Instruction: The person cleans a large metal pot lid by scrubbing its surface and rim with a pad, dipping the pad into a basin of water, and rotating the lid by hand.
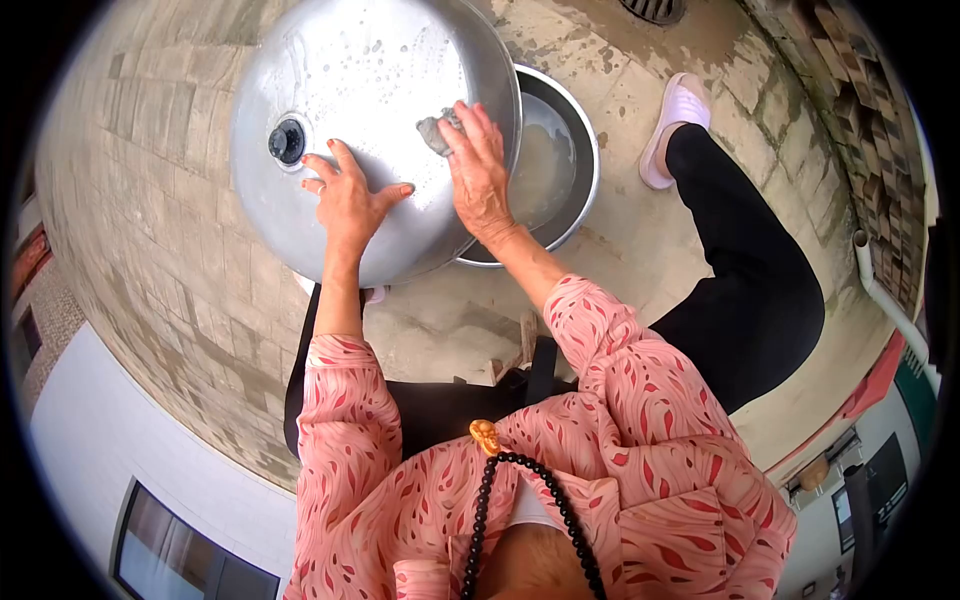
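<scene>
A string of black beads (482, 510) with an orange pendant (485, 437) hangs at six o'clock, over a pink patterned shirt (665, 450). Beyond it, toward eleven o'clock, is a large domed metal lid (350, 95), speckled with drops, a black knob (287, 142) at the lid's own nine o'clock. The left hand (347, 198) lies on the lid between its six and seven o'clock, fingers and thumb spread wide, gripping nothing, the fingertips just beside the knob. The right hand (480, 170) is partly curled at the lid's three o'clock, its fingers holding a grey scrubbing pad (434, 136) against the metal. At one o'clock a metal basin (591, 165) with cloudy liquid (541, 160) in it shows partly from behind the lid; whether they touch, I cannot tell. Farther out, between one and two o'clock, a pale pink shoe (682, 106) stands on the paving (160, 150), and a drain grate (656, 8) sits at one o'clock, by the top edge.
</scene>
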A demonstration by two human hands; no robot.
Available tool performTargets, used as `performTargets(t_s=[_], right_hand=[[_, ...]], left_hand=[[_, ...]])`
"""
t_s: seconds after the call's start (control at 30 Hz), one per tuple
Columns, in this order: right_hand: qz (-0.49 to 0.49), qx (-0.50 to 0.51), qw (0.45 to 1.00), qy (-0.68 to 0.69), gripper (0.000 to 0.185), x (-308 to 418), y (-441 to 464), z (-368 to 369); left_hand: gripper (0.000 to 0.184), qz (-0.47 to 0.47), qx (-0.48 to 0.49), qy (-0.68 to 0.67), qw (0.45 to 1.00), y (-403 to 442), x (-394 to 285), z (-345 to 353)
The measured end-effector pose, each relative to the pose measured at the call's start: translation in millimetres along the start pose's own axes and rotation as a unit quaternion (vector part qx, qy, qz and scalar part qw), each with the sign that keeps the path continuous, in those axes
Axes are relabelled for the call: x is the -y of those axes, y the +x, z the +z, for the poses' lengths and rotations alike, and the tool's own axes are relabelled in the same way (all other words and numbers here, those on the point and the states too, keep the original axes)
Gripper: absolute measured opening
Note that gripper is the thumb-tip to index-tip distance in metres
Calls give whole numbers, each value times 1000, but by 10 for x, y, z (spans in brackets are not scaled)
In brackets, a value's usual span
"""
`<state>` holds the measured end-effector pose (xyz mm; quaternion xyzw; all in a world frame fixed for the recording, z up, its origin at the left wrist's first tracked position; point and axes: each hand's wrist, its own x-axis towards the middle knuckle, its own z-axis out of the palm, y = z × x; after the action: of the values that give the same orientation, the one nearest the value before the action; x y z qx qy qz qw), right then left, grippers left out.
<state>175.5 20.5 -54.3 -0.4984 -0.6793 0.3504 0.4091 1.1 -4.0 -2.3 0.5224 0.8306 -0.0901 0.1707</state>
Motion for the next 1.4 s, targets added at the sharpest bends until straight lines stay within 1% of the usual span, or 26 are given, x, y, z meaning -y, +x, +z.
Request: performTargets(t_s=[0.03, 0.1, 0.2, 0.23, 0.3, 0.37, 0.4, 0.43, 0.5, 0.53, 0.57, 0.63, 0.7, 0.73, 0.77, 0.83, 0.9, 0.93, 0.97, 1.03, 1.1, 1.17, 1.23, 1.3, 1.37, 1.4], right_hand=[[-12, 40, 999, -21, 44, 46, -181, 2], [9, 9, 1000, 13, 46, -15, -238, 53], [15, -47, 998, 44, 43, -232, 268, 37], [60, -39, 995, 73, 40, -291, 514, 41], [14, -59, 998, 21, 36, -464, 860, 144], [-56, -27, 996, -71, 37, -342, 861, 115], [-125, 25, 985, -116, 37, -290, 777, 65], [-163, 117, 960, -193, 38, -128, 637, 26], [-239, 199, 937, -161, 37, -39, 456, 63], [-237, 225, 932, -157, 36, -52, 626, 59], [-267, 233, 914, -200, 35, -104, 872, 78], [-229, 190, 924, -242, 36, -256, 1423, 250], [-177, 146, 950, -211, 36, -357, 1827, 545], [-144, 129, 962, -193, 37, -289, 1865, 610], [-258, 173, 921, -236, 37, -227, 1680, 655], [-288, 289, 896, -175, 39, 72, 972, 561], [-312, 323, 881, -147, 39, 41, 906, 488], [-322, 338, 867, -174, 40, 148, 1094, 475], [-328, 316, 867, -202, 40, 51, 1310, 576], [-254, 261, 898, -248, 40, -84, 1790, 866], [-252, 218, 902, -273, 39, -141, 1824, 1185], [-320, 293, 876, -208, 40, 47, 1412, 1160], [-331, 352, 858, -173, 43, 217, 1032, 872], [-335, 378, 850, -147, 43, 189, 1030, 733], [-366, 377, 829, -191, 44, 221, 1293, 841], [-335, 349, 852, -199, 43, 196, 1435, 1022]], left_hand=[[129, 6, -8, 3, 1000, 7, 5, 6], [128, 11, -18, 13, 1000, -13, 61, 31], [129, 8, -4, 14, 1000, -33, -36, -43], [130, 6, 1, 12, 1000, -42, -57, -48], [131, -8, 2, 9, 1000, -56, -72, -102], [130, -7, -5, 3, 1000, -62, -82, -114], [130, -12, -13, -7, 1000, -71, -69, -86], [130, -14, -21, -17, 1000, -65, -69, -63], [130, -17, -22, -23, 999, -74, -92, -80], [129, -16, -18, -21, 999, -102, -83, -91], [129, -18, -17, -22, 999, -115, -85, -90], [128, -21, -14, -24, 999, -124, -104, -108], [128, -30, -11, -37, 999, -91, -126, -158], [128, -33, -1, -41, 999, -122, -125, -182], [128, -37, -13, -65, 997, -5, -174, -179], [128, -48, 18, -76, 996, -116, -142, -203], [127, -52, 24, -84, 995, -100, -121, -197], [127, -51, 5, -81, 995, -110, -100, -149], [127, -44, -4, -86, 995, -115, -97, -116], [124, -35, -4, -88, 995, -130, -101, -123], [122, -38, 13, -92, 995, -120, -105, -156], [120, -39, 20, -98, 994, -104, -116, -191], [118, -32, 21, -96, 995, -128, -101, -216], [117, -32, 23, -103, 994, -117, -68, -212], [117, -31, 9, -111, 993, -136, -85, -202], [117, -35, 7, -110, 993, -128, -98, -204]])
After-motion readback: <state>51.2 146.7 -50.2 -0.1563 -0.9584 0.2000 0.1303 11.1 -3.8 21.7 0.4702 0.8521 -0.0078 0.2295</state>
